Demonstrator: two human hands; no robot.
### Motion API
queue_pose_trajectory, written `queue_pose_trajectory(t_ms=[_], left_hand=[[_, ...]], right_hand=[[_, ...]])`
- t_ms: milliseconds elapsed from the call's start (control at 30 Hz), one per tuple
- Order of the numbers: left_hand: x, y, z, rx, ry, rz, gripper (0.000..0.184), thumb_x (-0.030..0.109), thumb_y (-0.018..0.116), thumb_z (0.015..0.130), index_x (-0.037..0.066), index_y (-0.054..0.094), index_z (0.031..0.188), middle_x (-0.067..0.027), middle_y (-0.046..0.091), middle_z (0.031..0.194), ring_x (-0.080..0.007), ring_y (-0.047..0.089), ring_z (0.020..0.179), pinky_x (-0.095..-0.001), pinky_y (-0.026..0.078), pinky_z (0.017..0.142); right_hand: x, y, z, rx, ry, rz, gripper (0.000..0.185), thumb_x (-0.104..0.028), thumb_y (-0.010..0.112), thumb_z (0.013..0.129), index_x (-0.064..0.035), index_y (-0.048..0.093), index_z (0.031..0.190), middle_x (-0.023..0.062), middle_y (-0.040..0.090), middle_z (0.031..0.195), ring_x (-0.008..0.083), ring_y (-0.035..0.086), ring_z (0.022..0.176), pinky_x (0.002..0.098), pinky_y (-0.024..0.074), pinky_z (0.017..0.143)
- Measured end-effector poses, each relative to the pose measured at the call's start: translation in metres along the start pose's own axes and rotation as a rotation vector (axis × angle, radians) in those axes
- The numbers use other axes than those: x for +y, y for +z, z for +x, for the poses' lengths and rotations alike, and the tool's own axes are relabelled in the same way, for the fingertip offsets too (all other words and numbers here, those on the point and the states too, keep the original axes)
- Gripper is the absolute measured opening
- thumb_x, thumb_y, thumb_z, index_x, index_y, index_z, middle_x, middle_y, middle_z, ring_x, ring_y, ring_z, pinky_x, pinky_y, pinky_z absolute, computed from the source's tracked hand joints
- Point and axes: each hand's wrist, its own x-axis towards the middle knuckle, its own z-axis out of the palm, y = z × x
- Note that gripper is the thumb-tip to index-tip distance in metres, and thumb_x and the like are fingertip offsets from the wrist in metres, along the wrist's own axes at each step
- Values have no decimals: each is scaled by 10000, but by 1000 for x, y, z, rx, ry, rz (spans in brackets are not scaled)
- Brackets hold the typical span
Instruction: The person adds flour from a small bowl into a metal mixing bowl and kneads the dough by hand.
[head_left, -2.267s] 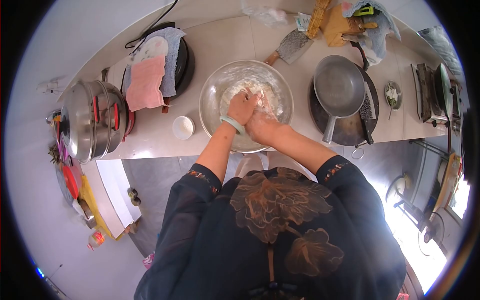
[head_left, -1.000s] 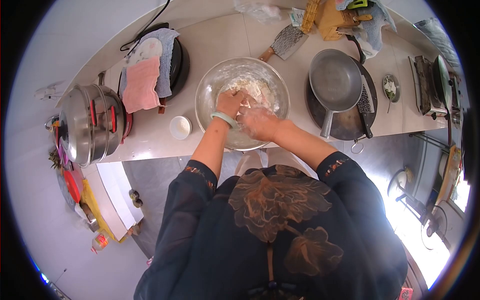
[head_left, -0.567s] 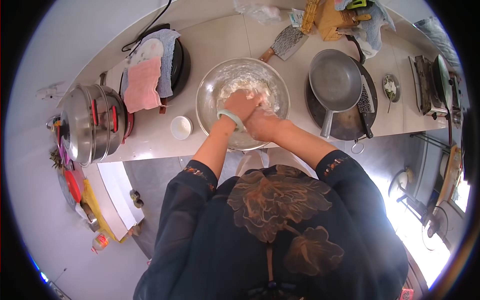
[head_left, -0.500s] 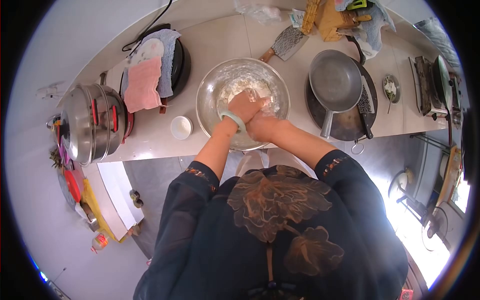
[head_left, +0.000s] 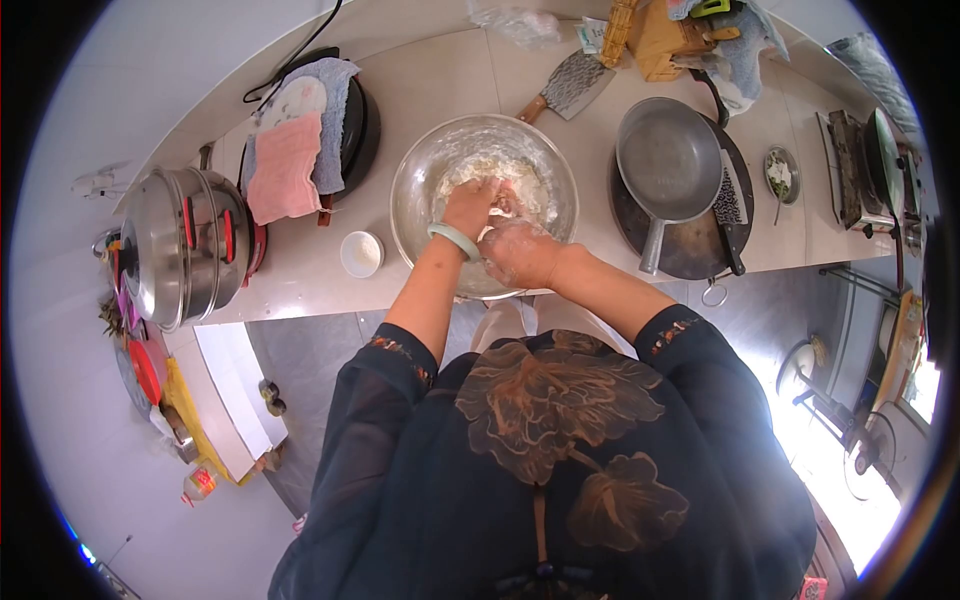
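A large metal mixing bowl [head_left: 408, 225] stands in front of me with crumbly, floury dough [head_left: 528, 185] in it. Both hands are inside the bowl, close together at its near half. My left hand [head_left: 470, 205], with a pale green bangle [head_left: 455, 240] on its wrist, is closed, its fingers bent in over the dough. My right hand [head_left: 520, 254] is coated with flour and lies just below and to the right of it, fingers curled towards the left one. What the fingers of either hand hold is hidden.
A small white bowl [head_left: 362, 254] stands left of the mixing bowl. Further left are a steamer pot [head_left: 170, 250] and cloths [head_left: 285, 180] over a dark pan. A cleaver [head_left: 575, 85] lies behind; a grey frying pan [head_left: 668, 155] and a knife [head_left: 732, 210] lie to the right.
My left hand has shifted left and no longer lies over the right one. The right hand has turned, showing its floury fingers. The bowl has hardly moved.
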Motion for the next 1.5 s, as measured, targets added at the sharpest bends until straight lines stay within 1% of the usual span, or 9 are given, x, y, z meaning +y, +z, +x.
queue_pose_trajectory(t_ms=[167, 500, 667, 900, 1067, 1167, 1267, 1400, 1500], left_hand=[[10, -2, -15, -127, 13, 56, 378, 184, 556, 941, -28, 556, 1255, -74, 649, 1028, -150, 600, 902, -252, 466, 827], [-2, -3, -9, 32, 185, 539, 323, 100, 631, 863, -20, 628, 1163, -81, 674, 968, -150, 634, 781, -268, 514, 696], [-5, -13, -8, 30, 50, -113, 258, 104, 614, 899, -3, 642, 1132, -35, 641, 844, -117, 604, 740, -246, 498, 653], [-13, -16, -1, 157, -1, -174, 281, 269, 531, 967, 41, 603, 819, 0, 517, 649, -87, 467, 532, -235, 353, 448], [-19, -14, 3, 211, -96, -67, 494, 461, 447, 981, 105, 476, 640, -8, 437, 520, -107, 352, 400, -253, 277, 379], [-10, -12, -6, 271, -202, 42, 665, 573, 359, 968, 64, 517, 571, -15, 417, 481, -147, 400, 407, -283, 336, 428], [-12, -20, -10, 0, -210, -303, 675, 673, 260, 942, 108, 462, 634, -10, 437, 520, -125, 367, 426, -277, 308, 413], [-11, -10, -7, 106, -239, -502, 716, 685, 237, 937, 37, 538, 889, -70, 554, 774, -167, 527, 683, -336, 450, 660], [-5, -9, -16, 82, -225, -647, 792, 682, 225, 937, -28, 493, 1162, -139, 560, 1061, -235, 561, 972, -389, 456, 893]], right_hand=[[17, 24, -3, -36, -7, -17, 299, -198, 592, 802, 0, 623, 1023, 209, 644, 1004, 360, 584, 1047, 464, 397, 975], [21, 26, 9, -254, 151, 73, 358, -201, 593, 802, -44, 615, 1123, 209, 622, 1066, 384, 563, 1061, 489, 385, 991], [23, 21, -8, 49, 199, 159, 305, -128, 546, 822, -40, 616, 1105, 203, 613, 1106, 364, 578, 1055, 436, 442, 949], [23, 40, -10, 522, 511, 899, 230, -64, 517, 877, 5, 608, 1077, 163, 658, 941, 280, 660, 873, 373, 509, 819], [39, 40, -5, 526, 602, 1287, 223, -137, 516, 940, 23, 620, 1056, 95, 635, 818, 170, 605, 700, 307, 517, 638], [36, 28, -3, 465, 683, 1294, 249, -192, 528, 954, 19, 627, 1043, 80, 608, 780, 149, 559, 651, 302, 506, 583], [34, 26, 4, 493, 795, 1334, 277, -233, 544, 954, 16, 626, 1042, 80, 599, 784, 146, 544, 633, 299, 498, 560], [42, 27, 9, 419, 902, 1305, 292, -248, 543, 954, 21, 613, 1046, 121, 619, 855, 171, 594, 690, 306, 503, 565], [51, 47, 11, 507, 682, 722, 309, -251, 537, 953, 33, 579, 1068, 171, 637, 923, 239, 631, 767, 345, 513, 646]])
